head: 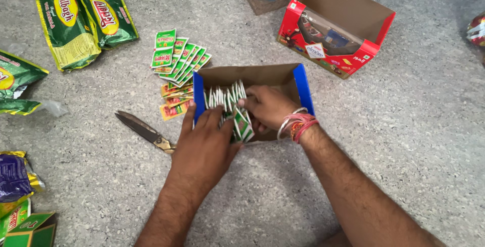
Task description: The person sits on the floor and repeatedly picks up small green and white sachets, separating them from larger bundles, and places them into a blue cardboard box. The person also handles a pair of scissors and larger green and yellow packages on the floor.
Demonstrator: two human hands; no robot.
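A blue-edged cardboard box (303,88) lies open on the speckled floor, packed with several small green and white sachets (228,98) standing on edge. My left hand (204,143) presses against the near end of that row, fingers over the box's front edge. My right hand (268,106), with bangles and red threads at the wrist, reaches into the box and grips the sachets from the right side. Both hands squeeze the row between them.
Loose green sachets (177,55) and orange ones (174,100) lie fanned left of the box. Scissors (144,131) rest at the left. Large green packets (83,17) sit top left, a red empty carton (336,25) top right, more packets (17,196) bottom left.
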